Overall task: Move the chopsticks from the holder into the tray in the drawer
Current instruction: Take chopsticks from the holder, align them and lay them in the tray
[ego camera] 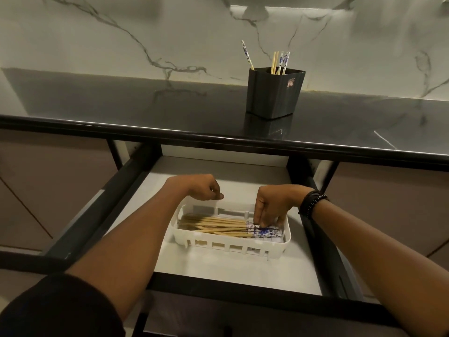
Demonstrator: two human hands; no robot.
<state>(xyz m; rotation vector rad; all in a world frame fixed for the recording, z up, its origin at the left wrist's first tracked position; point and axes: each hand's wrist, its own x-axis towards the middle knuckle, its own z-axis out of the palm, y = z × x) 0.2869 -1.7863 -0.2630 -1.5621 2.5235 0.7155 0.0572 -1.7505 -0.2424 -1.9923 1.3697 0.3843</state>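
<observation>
A white slotted tray [218,246] sits in the open drawer [218,271]. Several bamboo chopsticks [218,226] with blue-and-white patterned ends lie lengthwise in it. My right hand [272,205] reaches into the tray's right end, fingertips pinched on the patterned ends of the chopsticks. My left hand [201,187] hovers over the tray's far left rim, fingers curled in, nothing visible in it. On the dark counter behind stands a black holder [273,93] with several chopsticks [279,62] still upright in it.
The black counter edge [218,137] overhangs the back of the drawer. A marble backsplash [145,40] rises behind the holder. Dark drawer rails [116,188] run along both sides. Brown cabinet fronts flank the drawer. A beaded bracelet [311,201] circles my right wrist.
</observation>
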